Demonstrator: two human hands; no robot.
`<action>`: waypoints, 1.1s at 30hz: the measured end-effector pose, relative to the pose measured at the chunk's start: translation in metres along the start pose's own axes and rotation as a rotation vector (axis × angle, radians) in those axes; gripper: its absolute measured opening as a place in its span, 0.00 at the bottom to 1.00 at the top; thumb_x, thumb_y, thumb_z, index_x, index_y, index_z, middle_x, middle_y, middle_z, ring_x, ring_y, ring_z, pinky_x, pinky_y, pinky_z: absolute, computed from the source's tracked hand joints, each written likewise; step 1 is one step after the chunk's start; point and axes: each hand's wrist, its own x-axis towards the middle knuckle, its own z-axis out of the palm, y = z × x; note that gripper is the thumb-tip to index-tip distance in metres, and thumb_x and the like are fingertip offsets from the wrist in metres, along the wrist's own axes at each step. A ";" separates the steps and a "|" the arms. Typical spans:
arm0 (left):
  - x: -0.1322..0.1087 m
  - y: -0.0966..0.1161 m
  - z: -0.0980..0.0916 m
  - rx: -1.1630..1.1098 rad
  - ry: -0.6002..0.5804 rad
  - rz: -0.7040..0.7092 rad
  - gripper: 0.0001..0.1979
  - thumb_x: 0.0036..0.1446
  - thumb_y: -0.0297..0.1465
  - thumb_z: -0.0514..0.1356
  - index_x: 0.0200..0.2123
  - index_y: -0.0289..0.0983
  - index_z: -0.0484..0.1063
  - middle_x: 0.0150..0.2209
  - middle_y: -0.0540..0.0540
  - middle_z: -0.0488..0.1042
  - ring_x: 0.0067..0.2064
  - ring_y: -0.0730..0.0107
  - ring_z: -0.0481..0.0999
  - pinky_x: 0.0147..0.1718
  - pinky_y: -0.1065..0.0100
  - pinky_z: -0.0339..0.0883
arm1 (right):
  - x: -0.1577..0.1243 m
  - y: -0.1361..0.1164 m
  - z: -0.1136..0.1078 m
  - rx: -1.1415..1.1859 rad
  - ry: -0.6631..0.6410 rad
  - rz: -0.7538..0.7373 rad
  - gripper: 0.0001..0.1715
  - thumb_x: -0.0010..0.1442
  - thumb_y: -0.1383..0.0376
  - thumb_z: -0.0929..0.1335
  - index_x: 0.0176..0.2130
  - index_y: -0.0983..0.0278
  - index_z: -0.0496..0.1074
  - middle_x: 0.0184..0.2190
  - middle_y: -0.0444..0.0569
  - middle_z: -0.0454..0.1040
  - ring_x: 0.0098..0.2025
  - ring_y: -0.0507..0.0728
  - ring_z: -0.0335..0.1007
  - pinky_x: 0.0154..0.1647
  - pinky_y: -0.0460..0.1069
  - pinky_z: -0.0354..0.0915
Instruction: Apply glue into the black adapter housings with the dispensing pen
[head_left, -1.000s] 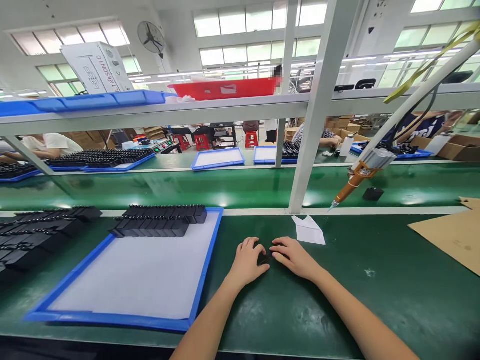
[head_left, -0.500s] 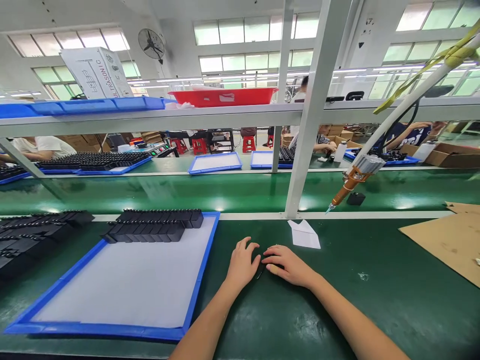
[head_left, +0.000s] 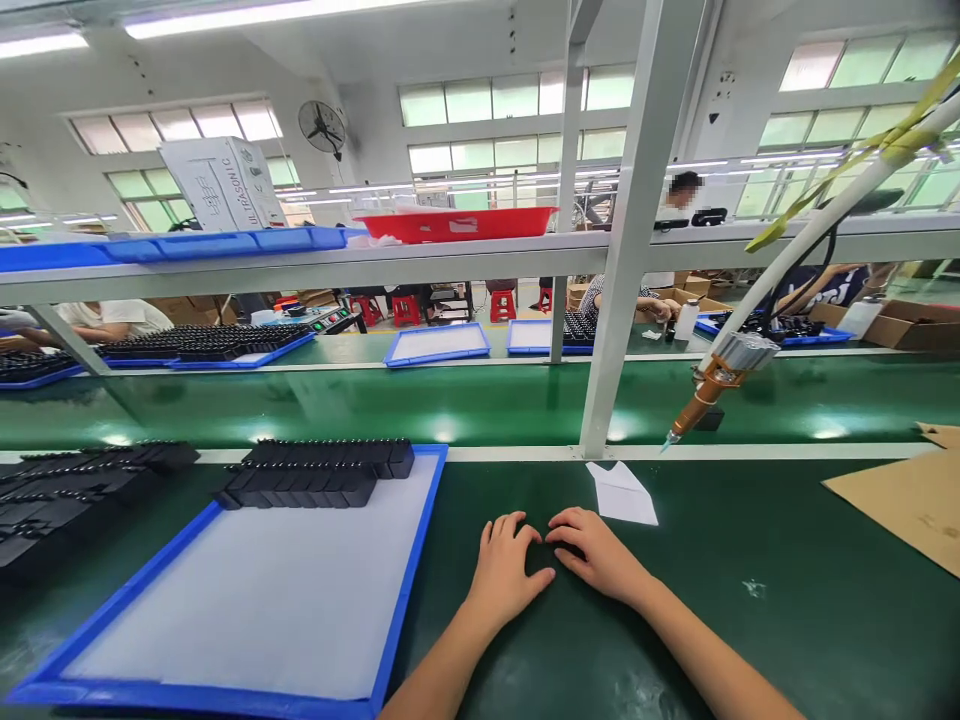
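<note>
My left hand [head_left: 506,572] and my right hand [head_left: 598,556] rest side by side on the green table [head_left: 675,620], fingertips nearly touching. Both curl down over a small dark part, almost wholly hidden under the fingers. Left of my hands lies a blue-rimmed tray [head_left: 409,560] with a white liner. Two rows of black parts [head_left: 315,472] stand along its far edge. A folded white paper [head_left: 622,493] lies just beyond my right hand.
An orange hanging tool [head_left: 701,400] points down at the right, on a white hose. More black parts [head_left: 67,490] are piled at the far left. Cardboard [head_left: 900,500] lies at the right. A grey frame post [head_left: 615,330] stands ahead, a green conveyor [head_left: 450,405] behind it. Other people work across it.
My hands stay together on the same spot. The small black part that showed between the fingers is now covered. The view has tilted up slightly.
</note>
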 end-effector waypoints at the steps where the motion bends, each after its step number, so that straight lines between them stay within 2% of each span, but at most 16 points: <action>1: 0.000 0.000 0.000 0.004 -0.009 -0.004 0.17 0.49 0.38 0.65 0.43 0.43 0.73 0.58 0.42 0.66 0.62 0.53 0.60 0.62 0.48 0.48 | 0.000 0.000 0.000 -0.004 0.002 0.013 0.11 0.61 0.66 0.66 0.42 0.59 0.75 0.46 0.51 0.73 0.49 0.60 0.69 0.51 0.58 0.66; 4: 0.001 -0.002 0.002 0.009 -0.012 -0.017 0.13 0.51 0.34 0.63 0.42 0.43 0.74 0.58 0.43 0.66 0.63 0.55 0.60 0.63 0.48 0.48 | 0.001 0.000 0.000 0.002 -0.002 0.039 0.07 0.60 0.64 0.67 0.40 0.59 0.74 0.45 0.51 0.73 0.49 0.60 0.69 0.51 0.59 0.66; 8: 0.002 -0.004 0.001 0.004 0.016 -0.024 0.10 0.52 0.31 0.60 0.40 0.42 0.74 0.56 0.42 0.67 0.62 0.57 0.61 0.62 0.52 0.51 | 0.000 -0.002 -0.002 0.045 -0.013 0.061 0.07 0.61 0.63 0.66 0.39 0.60 0.73 0.46 0.51 0.73 0.49 0.60 0.68 0.50 0.57 0.67; 13: 0.002 -0.005 0.000 -0.007 0.020 -0.019 0.08 0.51 0.32 0.61 0.37 0.41 0.74 0.55 0.42 0.69 0.61 0.56 0.63 0.60 0.52 0.54 | -0.001 -0.001 -0.003 0.079 -0.028 0.055 0.13 0.62 0.60 0.65 0.46 0.58 0.72 0.48 0.53 0.72 0.51 0.61 0.68 0.52 0.59 0.66; 19: 0.001 -0.005 0.002 0.001 0.031 -0.009 0.07 0.51 0.33 0.61 0.36 0.45 0.74 0.54 0.44 0.69 0.60 0.55 0.63 0.59 0.52 0.55 | 0.001 -0.001 -0.001 0.091 -0.024 0.039 0.12 0.62 0.59 0.65 0.44 0.53 0.73 0.48 0.53 0.72 0.51 0.63 0.69 0.53 0.60 0.66; 25: 0.002 -0.007 0.001 -0.025 0.019 -0.020 0.09 0.51 0.33 0.61 0.37 0.42 0.74 0.54 0.44 0.69 0.60 0.56 0.62 0.59 0.52 0.54 | 0.001 -0.001 0.000 0.089 -0.033 0.047 0.14 0.63 0.59 0.64 0.47 0.59 0.72 0.48 0.52 0.72 0.52 0.60 0.68 0.54 0.57 0.65; 33: 0.000 -0.006 0.002 -0.037 0.015 -0.027 0.06 0.51 0.32 0.62 0.35 0.41 0.73 0.55 0.45 0.69 0.61 0.58 0.61 0.60 0.53 0.51 | 0.001 0.001 -0.001 0.066 -0.081 0.061 0.13 0.65 0.62 0.62 0.45 0.60 0.73 0.49 0.53 0.71 0.53 0.59 0.66 0.55 0.57 0.63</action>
